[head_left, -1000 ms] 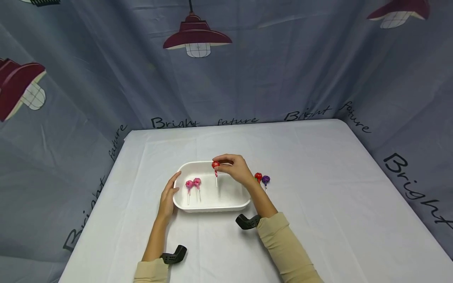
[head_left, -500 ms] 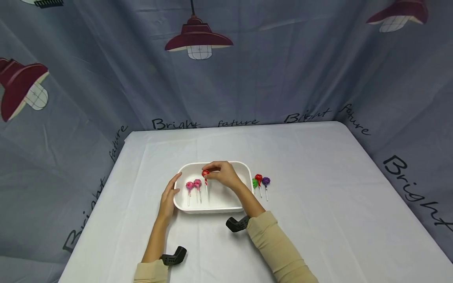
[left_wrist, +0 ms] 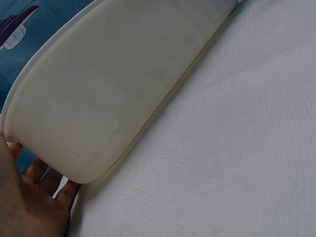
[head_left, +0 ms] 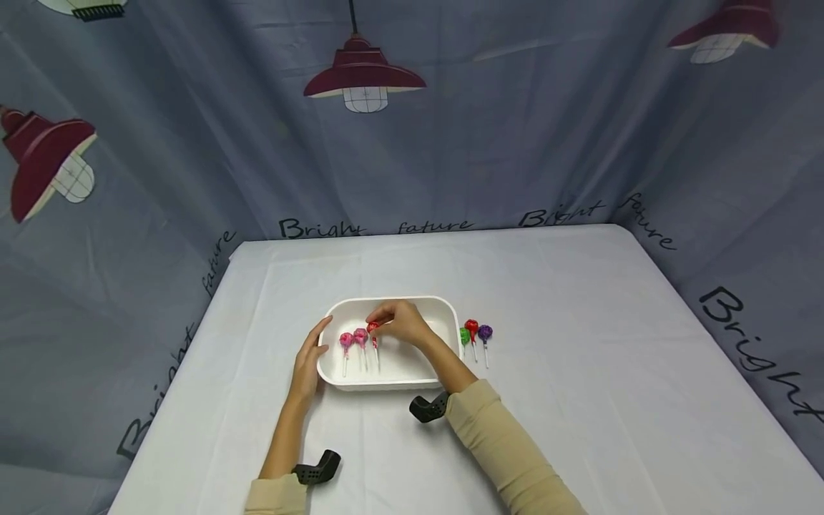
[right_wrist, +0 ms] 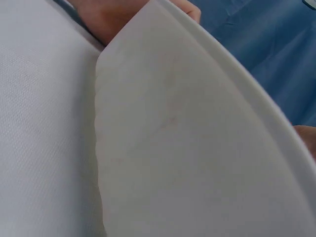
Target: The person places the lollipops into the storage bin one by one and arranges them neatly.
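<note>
The right hand is reaching into the white tray and pinching the head of a red lollipop between thumb and fingertips, its stick pointing toward the person and lying low over the tray floor. Just left of it, two pink lollipops are lying side by side in the tray, sticks parallel, so three lollipops are sitting within the tray walls, counting the one being held. Whether the red one is touching the nearer pink one cannot be told.

The left hand is resting against the tray's left end with fingers straight and relaxed, holding nothing; the left wrist view is showing the palm lying against the tray's outer wall on the tablecloth. The right wrist view is showing only the tray's outer wall up close.

Outside the tray, just beside its right end, three more lollipops are lying in a row on the cloth: one green, one red and one purple, heads away from the person. That is making six lollipops in all: two pink, two red, one green, one purple.

One tray is sitting near the middle of the table. Two black wrist mounts are showing, one on each forearm. Three lamps printed on the backdrop are hanging in view.
</note>
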`<state>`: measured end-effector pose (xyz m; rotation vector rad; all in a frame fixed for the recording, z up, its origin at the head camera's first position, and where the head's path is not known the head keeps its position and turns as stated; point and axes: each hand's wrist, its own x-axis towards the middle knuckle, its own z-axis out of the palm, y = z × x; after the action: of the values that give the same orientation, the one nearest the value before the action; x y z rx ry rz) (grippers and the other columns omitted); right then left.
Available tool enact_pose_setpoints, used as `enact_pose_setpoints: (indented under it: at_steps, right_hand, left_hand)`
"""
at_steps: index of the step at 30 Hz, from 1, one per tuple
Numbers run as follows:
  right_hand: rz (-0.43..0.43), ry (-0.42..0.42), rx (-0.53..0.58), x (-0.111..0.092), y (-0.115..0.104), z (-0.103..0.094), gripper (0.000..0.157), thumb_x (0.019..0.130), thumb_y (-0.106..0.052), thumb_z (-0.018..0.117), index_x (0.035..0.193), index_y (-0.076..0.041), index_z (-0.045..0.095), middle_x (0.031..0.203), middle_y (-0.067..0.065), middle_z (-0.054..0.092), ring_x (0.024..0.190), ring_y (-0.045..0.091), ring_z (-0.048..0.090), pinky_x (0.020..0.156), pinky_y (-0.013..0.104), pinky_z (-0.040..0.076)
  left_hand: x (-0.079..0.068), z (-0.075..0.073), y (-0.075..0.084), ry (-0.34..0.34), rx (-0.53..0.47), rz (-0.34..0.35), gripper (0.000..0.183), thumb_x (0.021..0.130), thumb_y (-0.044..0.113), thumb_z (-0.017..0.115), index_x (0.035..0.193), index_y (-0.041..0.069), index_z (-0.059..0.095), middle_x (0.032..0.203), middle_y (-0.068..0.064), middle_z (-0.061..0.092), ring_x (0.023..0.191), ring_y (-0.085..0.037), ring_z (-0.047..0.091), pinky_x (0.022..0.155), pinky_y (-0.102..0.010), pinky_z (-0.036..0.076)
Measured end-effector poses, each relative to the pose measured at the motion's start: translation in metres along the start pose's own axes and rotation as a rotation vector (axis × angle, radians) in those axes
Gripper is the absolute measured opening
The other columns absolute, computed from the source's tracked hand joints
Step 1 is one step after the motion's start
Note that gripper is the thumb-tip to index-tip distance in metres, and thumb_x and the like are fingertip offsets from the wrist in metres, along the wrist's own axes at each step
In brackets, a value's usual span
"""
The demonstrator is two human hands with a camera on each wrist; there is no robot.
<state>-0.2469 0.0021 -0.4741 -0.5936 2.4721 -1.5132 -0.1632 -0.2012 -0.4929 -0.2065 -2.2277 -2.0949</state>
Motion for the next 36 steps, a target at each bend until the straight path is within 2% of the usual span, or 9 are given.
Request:
enact_pose_setpoints:
  at_steps: [7,12,24,36]
  right_hand:
    - [0.053,0.005,-0.012,0.001,-0.001,0.002,0.022,0.069,-0.001,0.077,0.090,-0.002,0.072,0.087,0.006,0.070,0.076,0.012,0.064,0.070,0.019,0.050]
    - [0.052,-0.005,-0.011,0.003,0.002,0.004,0.022,0.069,0.001,0.077,0.089,0.000,0.071,0.087,0.008,0.070,0.075,0.013,0.065,0.068,0.018,0.051]
    - [0.003,-0.004,-0.097,0.004,0.006,0.010,0.018,0.069,0.001,0.077,0.086,0.001,0.071,0.082,0.008,0.070,0.073,0.014,0.065,0.065,0.016,0.050]
    - [-0.053,-0.001,-0.147,0.004,0.008,0.013,0.016,0.071,-0.004,0.077,0.085,-0.001,0.070,0.081,0.005,0.069,0.071,0.010,0.063,0.066,0.015,0.049]
  left_hand:
    - [-0.001,-0.001,-0.001,-0.001,0.023,-0.001,0.051,0.091,-0.002,0.030,0.141,0.005,0.036,0.149,-0.008,0.026,0.139,-0.017,0.011,0.113,-0.035,0.007]
    - [-0.001,-0.001,-0.003,0.005,0.029,0.005,0.051,0.091,-0.002,0.030,0.141,0.006,0.037,0.149,-0.008,0.027,0.139,-0.016,0.012,0.113,-0.033,0.007]
    - [-0.001,0.000,-0.003,0.013,0.047,0.011,0.051,0.090,-0.003,0.031,0.140,0.004,0.037,0.148,-0.009,0.028,0.139,-0.020,0.012,0.113,-0.034,0.007]
    - [-0.001,0.001,-0.002,0.017,0.032,0.014,0.051,0.090,-0.004,0.031,0.140,0.004,0.038,0.148,-0.009,0.029,0.138,-0.017,0.014,0.112,-0.031,0.009]
